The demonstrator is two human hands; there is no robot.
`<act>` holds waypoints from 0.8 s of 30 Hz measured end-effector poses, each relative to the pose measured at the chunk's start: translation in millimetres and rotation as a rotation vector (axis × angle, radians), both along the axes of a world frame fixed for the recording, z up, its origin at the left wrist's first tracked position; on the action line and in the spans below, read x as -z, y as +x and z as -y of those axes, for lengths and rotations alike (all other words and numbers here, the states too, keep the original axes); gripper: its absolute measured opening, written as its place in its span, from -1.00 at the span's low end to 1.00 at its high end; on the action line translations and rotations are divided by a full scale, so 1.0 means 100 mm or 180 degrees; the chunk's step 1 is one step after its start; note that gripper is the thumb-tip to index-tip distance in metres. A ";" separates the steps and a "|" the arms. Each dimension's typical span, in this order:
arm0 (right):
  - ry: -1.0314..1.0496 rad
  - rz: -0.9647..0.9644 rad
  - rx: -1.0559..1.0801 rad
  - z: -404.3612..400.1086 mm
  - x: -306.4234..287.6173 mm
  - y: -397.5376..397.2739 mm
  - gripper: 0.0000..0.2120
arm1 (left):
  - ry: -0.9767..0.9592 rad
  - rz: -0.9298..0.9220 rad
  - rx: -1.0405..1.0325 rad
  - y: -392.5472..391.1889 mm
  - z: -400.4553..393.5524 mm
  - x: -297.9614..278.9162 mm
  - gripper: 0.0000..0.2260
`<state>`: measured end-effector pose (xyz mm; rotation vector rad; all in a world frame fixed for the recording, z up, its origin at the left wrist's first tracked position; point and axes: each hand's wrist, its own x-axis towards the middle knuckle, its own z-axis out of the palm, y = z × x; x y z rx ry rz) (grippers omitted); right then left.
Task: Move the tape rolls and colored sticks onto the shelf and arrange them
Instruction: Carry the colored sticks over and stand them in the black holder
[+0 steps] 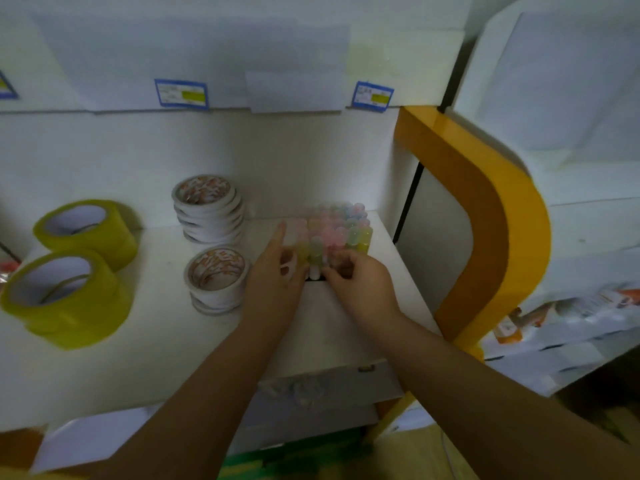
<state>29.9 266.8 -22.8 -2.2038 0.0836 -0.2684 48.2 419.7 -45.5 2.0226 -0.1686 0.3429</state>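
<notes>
A cluster of pastel colored sticks (337, 226) stands upright on the white shelf (145, 344), near its right end. My left hand (277, 271) is at the cluster's left side, index finger stretched along it, other fingers against the sticks. My right hand (360, 278) has its fingers curled around the sticks at the front right. Two stacks of white tape rolls (209, 209) (216, 277) stand left of the sticks. Two yellow tape rolls (88, 226) (65, 296) lie further left.
An orange curved frame (485, 216) bounds the shelf on the right. Blue price labels (181, 93) (372, 95) hang on the shelf edge above. Packaged goods (561, 317) lie on a lower surface at the right. The shelf's front edge runs below my forearms.
</notes>
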 end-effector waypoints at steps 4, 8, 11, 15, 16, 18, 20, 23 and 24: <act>0.0064 0.0178 -0.0030 0.30 -0.04 -0.38 -0.71 | 0.0477 0.0353 -0.0116 -0.21 0.04 -0.11 -0.40; -0.0248 0.0482 0.0011 0.71 -0.27 -0.87 -0.72 | 0.0888 0.0394 0.0001 -0.46 0.24 -0.42 -0.34; -0.0210 0.0290 -0.0128 1.09 -0.50 -1.26 -0.80 | 0.0924 0.0346 0.0023 -0.74 0.53 -0.76 -0.32; -0.0249 0.0365 -0.0165 1.64 -0.73 -1.65 -0.86 | 0.1084 0.0653 0.0223 -1.13 1.07 -1.11 -0.42; -0.0281 0.0437 -0.0095 1.81 -0.76 -1.73 -0.86 | 0.1100 0.0775 0.0311 -1.22 1.23 -1.16 -0.45; -0.0400 0.0554 0.0090 2.20 -0.76 -1.89 -0.81 | 0.1171 0.0969 0.0496 -1.36 1.57 -1.20 -0.53; -0.0599 0.0628 0.0248 2.62 -0.75 -2.05 -0.74 | 0.1415 0.1073 0.0592 -1.47 1.90 -1.20 -0.56; -0.0784 0.0558 0.0274 3.19 -0.74 -2.28 -0.71 | 0.1479 0.1077 0.0648 -1.67 2.39 -1.17 -0.53; -0.0825 0.0505 0.0270 3.36 -0.74 -2.36 -0.72 | 0.1461 0.1038 0.0693 -1.73 2.55 -1.16 -0.52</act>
